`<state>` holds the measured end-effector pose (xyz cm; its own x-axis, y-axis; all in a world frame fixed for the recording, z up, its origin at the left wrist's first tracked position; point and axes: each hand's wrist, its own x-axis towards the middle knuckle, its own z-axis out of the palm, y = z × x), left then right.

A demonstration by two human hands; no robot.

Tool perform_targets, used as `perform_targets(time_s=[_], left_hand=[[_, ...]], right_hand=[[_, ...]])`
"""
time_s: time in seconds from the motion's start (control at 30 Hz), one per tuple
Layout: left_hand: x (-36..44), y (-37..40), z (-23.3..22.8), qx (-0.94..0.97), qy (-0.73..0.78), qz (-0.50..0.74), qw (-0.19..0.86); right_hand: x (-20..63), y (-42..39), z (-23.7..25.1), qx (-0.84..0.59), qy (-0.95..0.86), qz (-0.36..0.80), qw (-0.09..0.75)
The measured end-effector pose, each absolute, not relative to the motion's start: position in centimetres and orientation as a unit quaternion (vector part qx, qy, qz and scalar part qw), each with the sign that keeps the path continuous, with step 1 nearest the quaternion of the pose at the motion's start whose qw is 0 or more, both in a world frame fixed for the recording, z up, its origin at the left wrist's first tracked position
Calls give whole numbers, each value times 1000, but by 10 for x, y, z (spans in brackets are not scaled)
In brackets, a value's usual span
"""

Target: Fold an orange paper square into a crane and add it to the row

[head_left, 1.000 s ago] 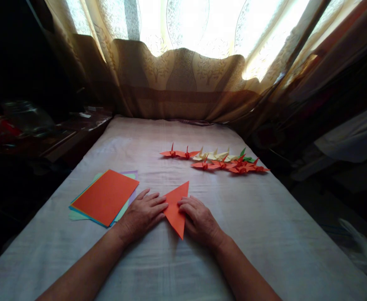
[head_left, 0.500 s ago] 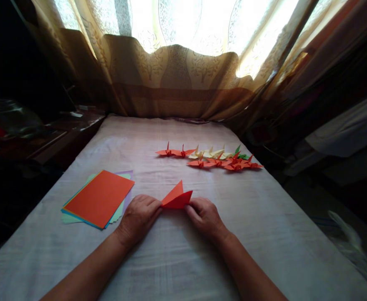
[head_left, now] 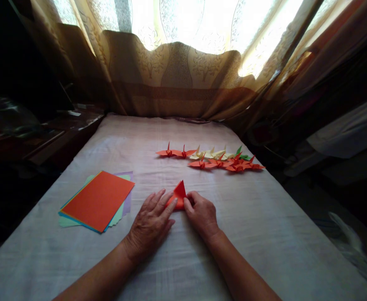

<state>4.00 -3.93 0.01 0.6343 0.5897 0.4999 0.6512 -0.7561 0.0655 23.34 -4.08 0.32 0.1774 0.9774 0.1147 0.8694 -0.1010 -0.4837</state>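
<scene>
both hands meet over a small folded orange paper (head_left: 179,195) near the middle of the cloth-covered worktop (head_left: 265,234). left hand (head_left: 150,225) lies flat, fingers spread, its fingertips pressing the paper's left side; right hand (head_left: 201,213) has its grip pinched on the paper's right edge, whose tip stands up. a stack of coloured paper sheets (head_left: 98,200), orange on top, lies well left of the hands. a cluster of folded paper cranes (head_left: 211,159) sits farther back, near the curtain (head_left: 177,79).
</scene>
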Motion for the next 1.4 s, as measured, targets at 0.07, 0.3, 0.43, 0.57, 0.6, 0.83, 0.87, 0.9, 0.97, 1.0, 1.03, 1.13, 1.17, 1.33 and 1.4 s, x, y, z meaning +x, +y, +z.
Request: perform_targets(time_s=[0.07,0.3,0.43,0.57,0.6,0.83,0.87,0.9,0.97,1.0,1.03,1.13,1.17,1.33,1.4], left_hand=[[45,-44,-3,-925,-297,-234,48],[46,-49,-18,-941,-283,-185,16],[50,-57,-19,-936,-305,-174,5],[53,-63,-18,-934,-322,-154,-6],[53,-63,-17,-934,-323,-149,-8],[55,-66,-18,-932,-338,-130,-30],[56,-68,-18,-931,-341,-129,-31],[57,-69,-18,-929,-346,-127,-31],[58,-72,-19,-926,-355,-125,-31],[59,-73,-20,-924,-360,-124,-31],[59,-74,-20,-923,-364,-124,-30],[60,-77,-21,-923,-364,-122,-25],[60,-77,-21,-923,-363,-123,-23],[59,-77,-20,-921,-367,-127,-24],[59,-76,-20,-922,-366,-122,-29]], right_hand=[[233,-42,1,-726,-637,108,236],[234,-42,-1,-716,-645,95,250],[234,-42,-1,-715,-644,98,253],[233,-43,0,-713,-650,95,244],[233,-43,1,-713,-651,94,242],[233,-41,2,-723,-651,82,215],[233,-41,1,-725,-651,79,210],[233,-41,1,-726,-652,75,206],[232,-41,0,-727,-653,68,200],[232,-41,0,-728,-653,66,198],[232,-41,0,-727,-654,64,198],[232,-41,0,-728,-654,64,195],[232,-41,0,-728,-654,64,195],[232,-41,0,-726,-655,66,199],[232,-40,0,-726,-654,67,201]])
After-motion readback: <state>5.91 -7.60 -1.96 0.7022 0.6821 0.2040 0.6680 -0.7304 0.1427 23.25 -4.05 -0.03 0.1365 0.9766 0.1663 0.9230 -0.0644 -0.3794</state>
